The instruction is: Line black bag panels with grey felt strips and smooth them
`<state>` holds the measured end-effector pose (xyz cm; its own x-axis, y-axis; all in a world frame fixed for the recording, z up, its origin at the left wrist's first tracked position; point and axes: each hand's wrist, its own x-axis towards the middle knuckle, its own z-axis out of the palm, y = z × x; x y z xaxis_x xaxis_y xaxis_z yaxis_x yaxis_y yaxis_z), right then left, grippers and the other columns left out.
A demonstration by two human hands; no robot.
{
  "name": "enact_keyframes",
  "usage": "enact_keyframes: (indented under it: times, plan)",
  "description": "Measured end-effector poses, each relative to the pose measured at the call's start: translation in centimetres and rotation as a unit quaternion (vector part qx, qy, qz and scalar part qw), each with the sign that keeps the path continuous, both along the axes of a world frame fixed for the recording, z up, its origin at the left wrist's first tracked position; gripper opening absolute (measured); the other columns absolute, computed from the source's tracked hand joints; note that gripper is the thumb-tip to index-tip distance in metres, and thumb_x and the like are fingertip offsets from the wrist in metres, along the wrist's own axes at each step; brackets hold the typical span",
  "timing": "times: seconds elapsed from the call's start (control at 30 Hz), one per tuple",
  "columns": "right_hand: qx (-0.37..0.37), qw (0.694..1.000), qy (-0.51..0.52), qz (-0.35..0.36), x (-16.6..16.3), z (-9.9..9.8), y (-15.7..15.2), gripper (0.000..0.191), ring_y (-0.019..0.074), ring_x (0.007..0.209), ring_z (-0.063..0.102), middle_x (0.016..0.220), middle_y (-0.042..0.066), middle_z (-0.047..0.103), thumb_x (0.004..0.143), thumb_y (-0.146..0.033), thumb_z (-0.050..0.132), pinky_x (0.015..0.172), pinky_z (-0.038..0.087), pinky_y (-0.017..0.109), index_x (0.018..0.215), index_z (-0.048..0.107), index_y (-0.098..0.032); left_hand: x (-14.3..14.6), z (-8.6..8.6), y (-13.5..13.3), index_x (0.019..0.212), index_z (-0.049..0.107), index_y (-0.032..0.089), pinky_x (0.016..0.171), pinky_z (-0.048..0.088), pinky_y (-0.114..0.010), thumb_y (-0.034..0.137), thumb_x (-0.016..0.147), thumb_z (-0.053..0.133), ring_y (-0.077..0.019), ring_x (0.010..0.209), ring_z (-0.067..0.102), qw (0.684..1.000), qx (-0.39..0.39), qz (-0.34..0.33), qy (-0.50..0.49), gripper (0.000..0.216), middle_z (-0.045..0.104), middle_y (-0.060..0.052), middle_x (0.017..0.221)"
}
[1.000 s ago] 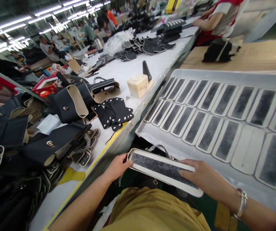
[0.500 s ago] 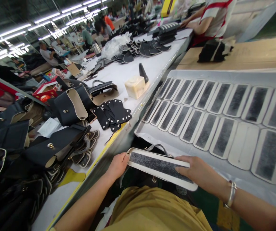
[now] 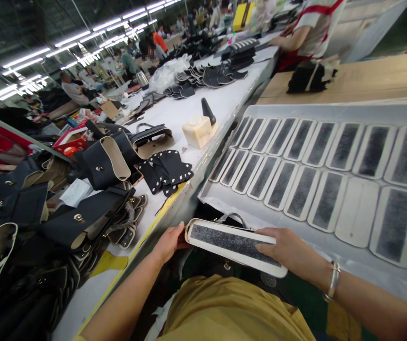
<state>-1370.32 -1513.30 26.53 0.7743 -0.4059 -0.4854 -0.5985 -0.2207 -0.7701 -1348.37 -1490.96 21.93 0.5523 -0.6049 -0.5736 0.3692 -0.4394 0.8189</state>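
A black handbag (image 3: 226, 265) with a small metal clasp rests in front of my body, its handle showing behind. Along it lies an oblong white-rimmed panel (image 3: 230, 240) with a dark grey mottled strip down its middle. My right hand (image 3: 278, 246) grips the panel's right end, thumb on the grey strip and fingers over the far edge. At the other end is my left hand (image 3: 170, 242), thumb raised beside the rounded rim and the other fingers curled behind the bag's end, partly hidden.
Rows of similar panels (image 3: 326, 194) lie on a grey-covered surface at right; one is plain white. Black handbags (image 3: 100, 158) crowd the table at left. Nearer its edge are black cut pieces (image 3: 168, 168) and a cream container (image 3: 198, 130). A co-worker's arm (image 3: 292, 40) is at the far end.
My left thumb has come off the panel's left corner, and that hand has shifted slightly left. The panel's right end and my right hand have moved a little left and up.
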Motion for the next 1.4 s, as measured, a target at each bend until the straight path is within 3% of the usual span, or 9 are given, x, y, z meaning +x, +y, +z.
enact_keyframes:
  times: [0.07, 0.17, 0.43, 0.6, 1.03, 1.4]
  plan:
    - [0.002, 1.0, -0.001, 0.0, 0.1, 0.1, 0.0, 0.025, 0.0143, 0.05, 0.059, 0.069, 0.002, 0.071, 0.073, -0.025, 0.055, 0.043, 0.041, 0.021, 0.092, 0.071, -0.02, -0.1, -0.2, -0.1, 0.082, 0.064, 0.012, 0.07, 0.051, -0.035, 0.06, 0.066, 0.066, -0.0194, 0.074, 0.061, 0.997, -0.011, 0.072, 0.04, 0.05, 0.066, -0.006, 0.077]
    - [0.003, 1.0, 0.002, 0.0, 0.2, 0.3, 0.0, 0.026, 0.0143, 0.052, 0.061, 0.071, 0.002, 0.071, 0.073, -0.023, 0.054, 0.045, 0.042, 0.021, 0.093, 0.071, -0.02, -0.2, -0.6, -0.2, 0.079, 0.064, 0.012, 0.068, 0.051, -0.034, 0.055, 0.062, 0.072, -0.0173, 0.07, 0.059, 0.994, -0.007, 0.1, 0.036, 0.046, 0.064, -0.003, 0.07]
    - [0.011, 1.0, 0.018, 0.008, 0.3, 0.5, -0.1, 0.029, 0.0135, 0.052, 0.059, 0.074, 0.002, 0.072, 0.076, -0.024, 0.052, 0.046, 0.042, 0.021, 0.1, 0.068, -0.016, 0.5, -1.0, 0.2, 0.075, 0.064, 0.01, 0.066, 0.052, -0.032, 0.052, 0.064, 0.073, -0.0135, 0.064, 0.055, 0.997, -0.019, 0.058, 0.036, 0.044, 0.059, -0.002, 0.065]
    - [-0.023, 0.999, 0.014, 0.02, 0.2, 0.1, -0.2, 0.031, 0.0158, 0.06, 0.062, 0.082, 0.004, 0.073, 0.077, -0.025, 0.053, 0.052, 0.045, 0.023, 0.102, 0.067, -0.016, 1.1, -1.2, 0.5, 0.079, 0.065, 0.011, 0.066, 0.052, -0.031, 0.052, 0.071, 0.069, -0.0138, 0.067, 0.056, 0.998, -0.028, 0.028, 0.048, 0.042, 0.06, -0.003, 0.069]
    - [0.004, 1.0, 0.025, 0.006, 0.4, 0.8, -0.1, 0.029, 0.0128, 0.052, 0.061, 0.07, 0.001, 0.072, 0.077, -0.021, 0.054, 0.044, 0.042, 0.018, 0.103, 0.068, -0.015, 1.4, -1.6, 0.5, 0.082, 0.067, 0.011, 0.069, 0.052, -0.032, 0.055, 0.071, 0.067, -0.0149, 0.072, 0.059, 0.999, -0.01, 0.003, 0.031, 0.045, 0.064, -0.004, 0.074]
    - [-0.007, 1.0, 0.016, 0.024, 0.4, 0.2, -0.3, 0.03, 0.0175, 0.061, 0.064, 0.075, 0.004, 0.072, 0.077, -0.022, 0.054, 0.046, 0.043, 0.021, 0.102, 0.068, -0.015, 4.2, 0.2, -1.2, 0.085, 0.071, 0.011, 0.071, 0.052, -0.031, 0.044, 0.057, 0.079, -0.0153, 0.07, 0.062, 0.988, 0.066, -0.137, 0.023, 0.044, 0.068, -0.005, 0.077]
